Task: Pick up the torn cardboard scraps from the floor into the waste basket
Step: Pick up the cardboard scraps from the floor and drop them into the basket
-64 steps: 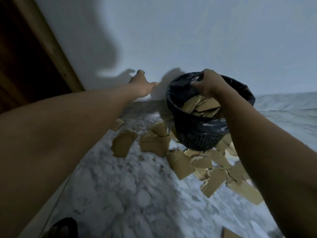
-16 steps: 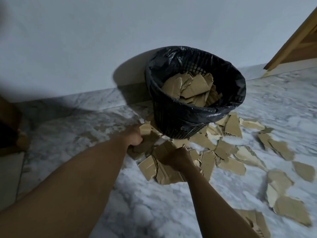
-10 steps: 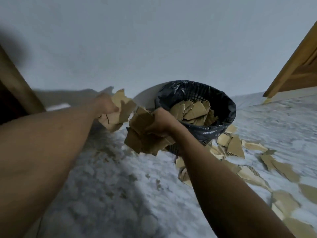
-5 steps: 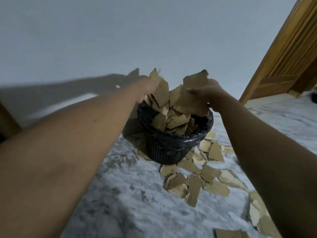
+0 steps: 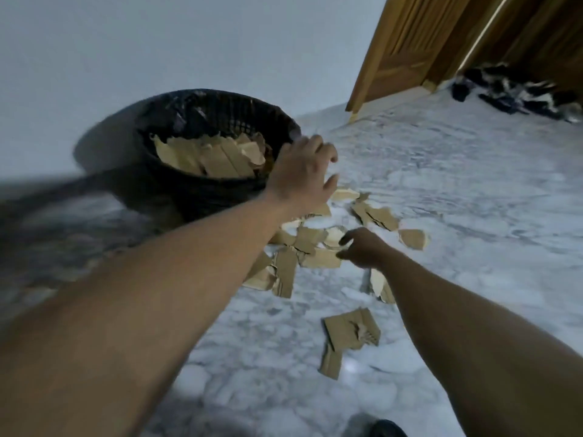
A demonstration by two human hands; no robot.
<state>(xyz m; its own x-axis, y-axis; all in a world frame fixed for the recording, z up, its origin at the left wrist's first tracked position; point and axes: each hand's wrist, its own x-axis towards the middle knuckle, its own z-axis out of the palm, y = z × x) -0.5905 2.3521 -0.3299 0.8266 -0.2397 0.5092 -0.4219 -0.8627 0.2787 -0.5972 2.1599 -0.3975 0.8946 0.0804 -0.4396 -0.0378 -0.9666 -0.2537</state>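
A black mesh waste basket [image 5: 176,121] with a black liner stands by the wall, holding several brown cardboard scraps [image 5: 208,154]. My left hand [image 5: 301,173] hovers at the basket's right rim, fingers spread and nothing in it. More torn cardboard scraps [image 5: 303,247] lie on the marble floor to the right of the basket. My right hand [image 5: 361,249] is low over that pile, its fingers curled and apart just above the pieces. A larger scrap [image 5: 350,331] lies alone nearer to me.
A wooden door and frame [image 5: 407,48] stand at the back right. Dark clothes or shoes [image 5: 517,93] lie heaped on the floor past the door. The toe of a dark shoe [image 5: 386,428] shows at the bottom edge. The white wall [image 5: 189,36] runs behind the basket.
Both hands have let their handfuls of scraps fall into the basket. They have swung right and down to the floor pile, and my view has turned right.
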